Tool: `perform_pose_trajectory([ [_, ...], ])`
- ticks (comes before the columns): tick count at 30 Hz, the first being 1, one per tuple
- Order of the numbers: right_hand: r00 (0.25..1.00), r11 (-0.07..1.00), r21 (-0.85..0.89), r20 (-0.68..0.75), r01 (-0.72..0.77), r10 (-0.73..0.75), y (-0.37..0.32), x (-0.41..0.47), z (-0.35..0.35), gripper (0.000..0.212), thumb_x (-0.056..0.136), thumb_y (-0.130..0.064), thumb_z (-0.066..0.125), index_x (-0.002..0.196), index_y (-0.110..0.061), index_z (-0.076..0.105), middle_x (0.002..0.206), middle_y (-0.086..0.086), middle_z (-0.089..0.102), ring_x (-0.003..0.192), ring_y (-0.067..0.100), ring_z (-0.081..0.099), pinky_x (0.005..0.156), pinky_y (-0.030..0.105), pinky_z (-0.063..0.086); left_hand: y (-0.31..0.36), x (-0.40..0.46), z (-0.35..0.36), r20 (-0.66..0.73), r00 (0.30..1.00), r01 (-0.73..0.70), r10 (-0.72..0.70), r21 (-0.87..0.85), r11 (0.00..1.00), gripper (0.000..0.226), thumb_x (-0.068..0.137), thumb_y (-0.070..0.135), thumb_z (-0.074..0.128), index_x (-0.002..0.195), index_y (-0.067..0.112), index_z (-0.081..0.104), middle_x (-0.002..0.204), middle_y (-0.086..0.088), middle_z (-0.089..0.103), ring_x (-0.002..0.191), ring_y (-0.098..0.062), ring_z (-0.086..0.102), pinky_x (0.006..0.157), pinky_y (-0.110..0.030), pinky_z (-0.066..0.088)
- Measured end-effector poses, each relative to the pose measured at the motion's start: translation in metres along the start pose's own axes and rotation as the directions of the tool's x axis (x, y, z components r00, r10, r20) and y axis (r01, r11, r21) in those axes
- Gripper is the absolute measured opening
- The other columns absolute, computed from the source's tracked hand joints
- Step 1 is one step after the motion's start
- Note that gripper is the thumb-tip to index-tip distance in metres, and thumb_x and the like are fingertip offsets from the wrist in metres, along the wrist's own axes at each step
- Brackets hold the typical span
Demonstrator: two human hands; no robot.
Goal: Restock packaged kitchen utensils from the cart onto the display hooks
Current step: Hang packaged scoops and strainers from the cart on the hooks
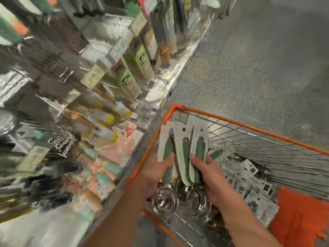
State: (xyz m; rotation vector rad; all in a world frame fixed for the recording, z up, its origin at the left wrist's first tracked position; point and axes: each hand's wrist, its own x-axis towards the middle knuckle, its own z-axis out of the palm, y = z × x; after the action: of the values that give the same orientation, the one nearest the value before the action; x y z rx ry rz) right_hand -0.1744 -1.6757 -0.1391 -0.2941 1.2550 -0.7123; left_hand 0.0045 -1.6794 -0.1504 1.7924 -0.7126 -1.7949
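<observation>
- Grey speckled hard floor (249, 68) fills the right and far side, with soft glare patches from overhead light.
- Tall retail shelving unit (53, 86) runs along the left, near to far, heavily blurred.
- Pale shelf base edge (185, 63) meets the floor in a diagonal line.
- Far right corner: indistinct metal upright (227, 6).

Ladles (185, 157) between fingers (195, 160): matt green handles, white card backing, shiny metal bowls below; cart (249, 124) bare wire, glossy orange rim.

three carded ladles (185, 150), one cart (249, 124)
</observation>
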Motion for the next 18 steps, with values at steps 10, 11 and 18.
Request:
perform_pose_trajectory([
  [10, 0.988, 0.978, -0.174, 0.122, 0.119, -0.098, -0.018, -0.06, 0.066, 0.025, 0.098, -0.023, 0.069, 0.119, -0.009, 0.068, 0.104, 0.015, 0.079, 0.094, 0.033, 0.077, 0.076, 0.041, 0.063, 0.007, -0.071, -0.012, -0.283, 0.947, -0.234, 0.15, -0.291, 0.928, 0.029, 0.093, 0.059, 0.062, 0.114, 0.04, 0.07, 0.119, 0.01, 0.076, 0.114, -0.018, 0.07, 0.105, -0.05, 0.053],
  [11, 0.985, 0.973, -0.19, 0.13, 0.133, -0.109, -0.016, -0.065, 0.075, 0.027, 0.096, -0.023, 0.071, 0.119, -0.009, 0.067, 0.104, 0.014, 0.079, 0.093, 0.033, 0.077, 0.076, 0.041, 0.063, 0.005, -0.079, -0.019, -0.297, 0.944, -0.239, 0.147, -0.302, 0.923, 0.036, 0.092, 0.062, 0.061, 0.119, 0.039, 0.069, 0.119, 0.009, 0.076, 0.114, -0.019, 0.071, 0.104, -0.051, 0.053],
  [18, 0.943, 0.911, -0.343, 0.309, 0.231, -0.123, 0.015, -0.11, 0.166, 0.028, 0.094, -0.024, 0.073, 0.116, -0.005, 0.071, 0.102, 0.017, 0.079, 0.091, 0.036, 0.077, 0.076, 0.042, 0.062, -0.004, -0.167, -0.091, -0.46, 0.85, -0.453, 0.257, -0.389, 0.802, 0.025, 0.107, 0.041, 0.05, 0.117, 0.03, 0.07, 0.105, 0.005, 0.08, 0.096, -0.011, 0.076, 0.079, -0.028, 0.062],
])
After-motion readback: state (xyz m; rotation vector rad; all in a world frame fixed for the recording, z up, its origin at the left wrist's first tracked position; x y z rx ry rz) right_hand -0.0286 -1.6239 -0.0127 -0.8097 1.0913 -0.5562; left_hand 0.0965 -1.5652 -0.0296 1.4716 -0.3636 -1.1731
